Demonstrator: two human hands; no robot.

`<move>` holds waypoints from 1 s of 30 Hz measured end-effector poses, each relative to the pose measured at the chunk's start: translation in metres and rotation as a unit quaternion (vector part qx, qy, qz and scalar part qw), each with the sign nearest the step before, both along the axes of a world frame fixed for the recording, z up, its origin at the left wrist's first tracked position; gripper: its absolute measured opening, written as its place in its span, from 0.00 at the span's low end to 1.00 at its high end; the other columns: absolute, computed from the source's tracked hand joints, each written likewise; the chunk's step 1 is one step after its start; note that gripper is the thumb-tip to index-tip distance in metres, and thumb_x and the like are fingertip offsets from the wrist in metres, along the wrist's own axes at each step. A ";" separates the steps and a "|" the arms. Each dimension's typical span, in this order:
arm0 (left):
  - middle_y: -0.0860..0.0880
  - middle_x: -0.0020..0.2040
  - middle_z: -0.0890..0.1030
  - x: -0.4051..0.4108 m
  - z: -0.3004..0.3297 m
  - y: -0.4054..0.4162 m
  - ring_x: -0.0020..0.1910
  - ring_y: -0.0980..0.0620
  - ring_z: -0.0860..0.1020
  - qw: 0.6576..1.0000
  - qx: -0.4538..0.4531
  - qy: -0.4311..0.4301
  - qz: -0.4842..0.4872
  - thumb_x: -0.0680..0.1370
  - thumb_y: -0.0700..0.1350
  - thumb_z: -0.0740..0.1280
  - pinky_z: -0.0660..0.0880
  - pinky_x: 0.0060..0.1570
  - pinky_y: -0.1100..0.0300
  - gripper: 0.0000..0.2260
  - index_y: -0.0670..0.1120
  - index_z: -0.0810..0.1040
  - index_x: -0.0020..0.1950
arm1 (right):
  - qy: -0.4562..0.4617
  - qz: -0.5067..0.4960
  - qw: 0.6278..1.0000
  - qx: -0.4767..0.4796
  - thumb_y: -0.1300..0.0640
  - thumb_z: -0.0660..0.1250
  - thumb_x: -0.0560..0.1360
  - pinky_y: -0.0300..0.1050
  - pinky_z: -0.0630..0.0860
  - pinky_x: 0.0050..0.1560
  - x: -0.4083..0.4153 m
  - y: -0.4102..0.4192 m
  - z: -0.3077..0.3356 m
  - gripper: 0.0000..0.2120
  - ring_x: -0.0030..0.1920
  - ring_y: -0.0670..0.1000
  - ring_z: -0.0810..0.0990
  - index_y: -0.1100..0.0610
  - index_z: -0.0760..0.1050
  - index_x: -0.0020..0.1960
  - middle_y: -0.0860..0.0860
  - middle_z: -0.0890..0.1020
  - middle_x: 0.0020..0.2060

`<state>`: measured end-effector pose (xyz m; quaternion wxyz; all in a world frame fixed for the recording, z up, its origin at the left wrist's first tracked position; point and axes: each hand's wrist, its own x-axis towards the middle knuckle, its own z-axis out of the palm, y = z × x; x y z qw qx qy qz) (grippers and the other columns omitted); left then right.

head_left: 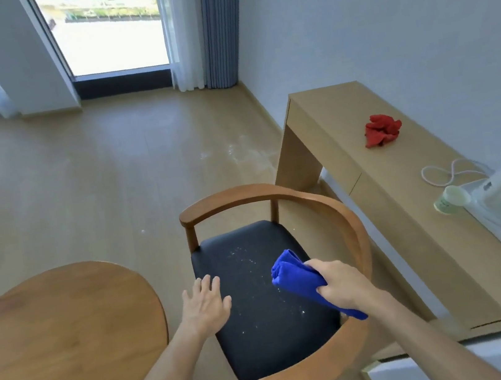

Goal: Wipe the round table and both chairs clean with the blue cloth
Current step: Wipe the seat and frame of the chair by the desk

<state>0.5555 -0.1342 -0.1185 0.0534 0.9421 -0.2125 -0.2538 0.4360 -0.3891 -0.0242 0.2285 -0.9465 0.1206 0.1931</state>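
Note:
A wooden armchair (336,209) with a curved back stands in the middle, its black seat (264,334) speckled with white crumbs. My right hand (342,283) grips the rolled blue cloth (294,274) above the seat's right side. My left hand (205,300) hovers with fingers spread over the seat's left edge. The round wooden table (54,342) lies at the lower left. Only one chair is in view.
A long light-wood desk (413,246) runs along the right wall with a red cloth (382,134), a white cable, a paper cup (450,199) and white appliances. White dust marks the floor (244,155) behind the chair. A window and curtains are at the back.

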 end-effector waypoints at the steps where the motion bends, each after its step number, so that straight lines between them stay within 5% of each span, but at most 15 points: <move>1: 0.45 0.79 0.52 0.003 -0.004 -0.009 0.78 0.44 0.49 1.000 0.001 0.005 0.007 0.82 0.57 0.49 0.51 0.74 0.42 0.27 0.47 0.51 0.78 | 0.008 0.008 1.000 0.000 0.60 0.65 0.75 0.43 0.79 0.51 0.009 -0.010 -0.004 0.18 0.45 0.46 0.80 0.47 0.68 0.62 0.44 0.80 0.47; 13: 0.47 0.80 0.50 0.028 -0.044 -0.094 0.78 0.46 0.48 0.978 0.020 0.041 0.202 0.82 0.55 0.49 0.50 0.74 0.46 0.26 0.47 0.49 0.79 | 0.056 0.125 0.989 0.053 0.62 0.62 0.74 0.39 0.76 0.45 0.122 -0.100 -0.095 0.18 0.44 0.46 0.78 0.46 0.69 0.61 0.44 0.80 0.47; 19: 0.48 0.80 0.49 0.029 -0.068 -0.114 0.78 0.48 0.48 0.969 0.032 0.054 0.239 0.83 0.55 0.48 0.50 0.75 0.48 0.26 0.48 0.49 0.79 | 0.095 0.150 0.982 0.063 0.61 0.61 0.73 0.46 0.78 0.49 0.130 -0.120 -0.143 0.17 0.46 0.50 0.79 0.48 0.69 0.59 0.45 0.80 0.48; 30: 0.48 0.80 0.47 0.076 -0.165 -0.090 0.79 0.47 0.47 0.959 0.058 0.085 0.263 0.83 0.55 0.48 0.51 0.76 0.51 0.26 0.48 0.48 0.79 | 0.110 0.195 0.975 0.015 0.61 0.59 0.73 0.42 0.72 0.48 0.187 -0.119 -0.224 0.21 0.49 0.48 0.77 0.46 0.67 0.64 0.44 0.78 0.54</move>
